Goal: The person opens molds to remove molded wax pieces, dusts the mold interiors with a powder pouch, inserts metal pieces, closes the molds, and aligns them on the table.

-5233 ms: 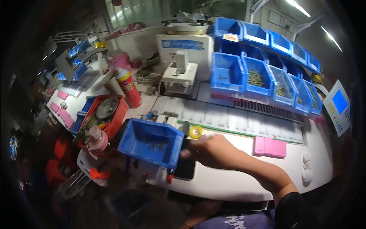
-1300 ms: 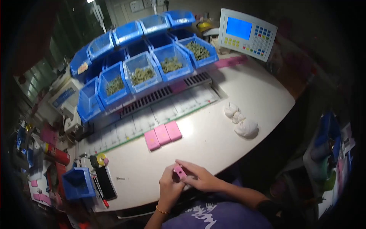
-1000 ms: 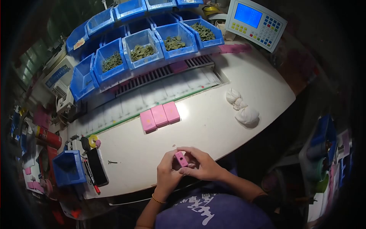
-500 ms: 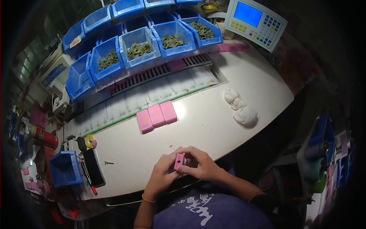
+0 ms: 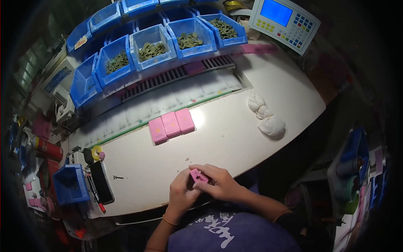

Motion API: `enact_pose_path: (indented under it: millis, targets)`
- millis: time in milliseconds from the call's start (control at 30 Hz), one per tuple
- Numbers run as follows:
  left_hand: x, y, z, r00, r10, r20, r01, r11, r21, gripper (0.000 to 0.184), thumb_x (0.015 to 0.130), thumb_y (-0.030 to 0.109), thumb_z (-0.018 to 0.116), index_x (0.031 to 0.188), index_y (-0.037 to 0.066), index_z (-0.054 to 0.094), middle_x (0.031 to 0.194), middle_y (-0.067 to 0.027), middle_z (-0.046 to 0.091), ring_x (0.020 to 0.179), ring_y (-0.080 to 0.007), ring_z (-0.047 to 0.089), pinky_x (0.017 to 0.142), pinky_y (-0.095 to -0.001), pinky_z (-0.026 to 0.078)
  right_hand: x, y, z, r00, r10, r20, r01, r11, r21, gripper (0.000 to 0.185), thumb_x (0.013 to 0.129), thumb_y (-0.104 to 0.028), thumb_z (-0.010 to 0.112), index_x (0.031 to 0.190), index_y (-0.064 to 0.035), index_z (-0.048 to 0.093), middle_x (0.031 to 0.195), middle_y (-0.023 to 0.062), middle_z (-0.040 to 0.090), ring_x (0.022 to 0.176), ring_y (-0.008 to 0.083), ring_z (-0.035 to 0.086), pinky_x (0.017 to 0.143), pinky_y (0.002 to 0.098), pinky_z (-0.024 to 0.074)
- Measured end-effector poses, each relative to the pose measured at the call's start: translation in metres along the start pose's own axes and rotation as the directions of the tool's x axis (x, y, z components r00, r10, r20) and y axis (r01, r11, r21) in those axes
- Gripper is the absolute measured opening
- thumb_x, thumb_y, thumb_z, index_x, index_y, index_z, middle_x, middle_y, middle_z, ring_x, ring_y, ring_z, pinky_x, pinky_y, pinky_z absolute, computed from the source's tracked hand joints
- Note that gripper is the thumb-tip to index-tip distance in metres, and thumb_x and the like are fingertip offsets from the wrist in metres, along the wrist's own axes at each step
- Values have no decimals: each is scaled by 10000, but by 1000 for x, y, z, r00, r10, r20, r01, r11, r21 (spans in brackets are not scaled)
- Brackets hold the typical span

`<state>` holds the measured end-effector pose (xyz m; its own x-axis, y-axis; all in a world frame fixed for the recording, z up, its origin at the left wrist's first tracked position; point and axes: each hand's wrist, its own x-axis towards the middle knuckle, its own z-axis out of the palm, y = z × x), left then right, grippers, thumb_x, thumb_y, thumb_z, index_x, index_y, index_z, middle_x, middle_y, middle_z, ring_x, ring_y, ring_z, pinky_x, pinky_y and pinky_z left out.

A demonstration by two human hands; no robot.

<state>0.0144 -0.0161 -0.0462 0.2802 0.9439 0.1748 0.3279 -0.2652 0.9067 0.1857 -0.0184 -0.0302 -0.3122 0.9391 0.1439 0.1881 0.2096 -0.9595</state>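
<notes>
Near the table's front edge, a small pink mold block (image 5: 199, 176) with a dark hole in its face is held between my two hands. My left hand (image 5: 182, 189) grips it from the left, fingers curled round its far side. My right hand (image 5: 220, 181) closes on it from the right, the thumb pressed against its near end. The block sits tilted, and its edge looks uneven; whether its halves are parted I cannot tell. Further up the table, three pink mold blocks (image 5: 171, 125) lie side by side. A small dark branched piece (image 5: 118, 177) lies to the left.
Blue bins (image 5: 153, 47) with greenish pieces stand along the back. A white knotted cloth bundle (image 5: 268, 122) lies right, below a keypad unit with a blue screen (image 5: 277, 14). At left are a black phone-like slab (image 5: 102, 181), a red-capped marker (image 5: 100, 206) and a blue bin (image 5: 71, 185).
The pink block has turned in my hands from nearly upright to tilted, and my fingers have shifted round it. The camera view has moved slightly.
</notes>
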Motion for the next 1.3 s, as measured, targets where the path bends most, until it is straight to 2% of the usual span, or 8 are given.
enact_pose_path:
  millis: [133, 300, 500, 633, 700, 800, 900, 1300]
  targets:
    - [-1, -2, -1, 999, -16, 30, 16, 1000, -2, 445, 762, 190, 788, 1116, 8, 591, 943, -171, 637, 827, -319, 652, 734, -383, 517, 1, -4, -7, 999, -31, -18, 32, 997, 72, 474, 910, -211, 674, 1320, -8, 548, 1036, 135, 660, 888, 181, 626, 795, 310, 501]
    - [2, 3, 1, 999, -13, 45, 13, 1000, 2, 477, 743, 154, 795, 1152, 14, 592, 975, -160, 642, 863, -312, 654, 756, -377, 519, 29, -25, -23, 920, 342, 192, -325, 939, -115, 411, 985, -268, 557, 1338, -59, 548, 835, 60, 638, 773, 104, 576, 745, 275, 486]
    - [4, 4, -1, 1000, -7, 9, 6, 999, 32, 476, 741, 92, 772, 1173, 5, 593, 1023, -146, 662, 902, -255, 665, 802, -337, 529, 25, -5, -20, 936, 285, 208, -323, 929, 182, 505, 989, -326, 529, 1381, -13, 470, 858, 97, 649, 775, 147, 604, 758, 287, 495]
    - [2, 0, -1, 998, -37, 47, 37, 999, -1, 496, 776, 122, 782, 1208, -15, 581, 1047, -132, 678, 926, -193, 667, 839, -315, 530, 17, -23, -29, 917, 315, 246, -330, 944, 20, 489, 1001, -284, 496, 1400, -7, 440, 903, 139, 654, 796, 214, 628, 791, 316, 499]
    - [-1, -5, -2, 997, -57, 56, 60, 997, -38, 515, 768, 117, 785, 1225, -2, 579, 1061, -147, 673, 942, -222, 669, 837, -329, 531, 13, -11, -24, 979, 121, 161, -126, 992, 16, 495, 991, -230, 464, 1428, -7, 397, 957, 196, 653, 845, 300, 642, 827, 365, 493]
    - [0, -4, -3, 994, -89, 67, 96, 991, -97, 568, 763, 153, 803, 1257, 1, 569, 1086, -165, 669, 962, -237, 671, 841, -339, 532, 12, -14, -31, 960, 191, 204, -210, 975, 74, 512, 970, -183, 434, 1448, -12, 366, 998, 242, 646, 903, 359, 638, 866, 403, 478]
    - [-1, -6, -2, 991, -112, 70, 120, 985, -125, 625, 763, 221, 826, 1276, -16, 559, 1109, -164, 671, 973, -208, 668, 855, -329, 530, 11, -5, -32, 945, 210, 249, -230, 972, 53, 514, 1006, -194, 418, 1491, -53, 324, 1054, 170, 647, 928, 236, 630, 891, 339, 471]
    - [4, 6, -8, 992, -116, 57, 124, 980, -159, 559, 855, 200, 761, 1299, -27, 507, 1178, -153, 650, 993, -174, 640, 862, -309, 525, 7, 9, -35, 985, 123, 122, -138, 983, 125, 454, 979, -178, 431, 1419, -70, 404, 1021, 211, 640, 920, 307, 636, 873, 382, 474]
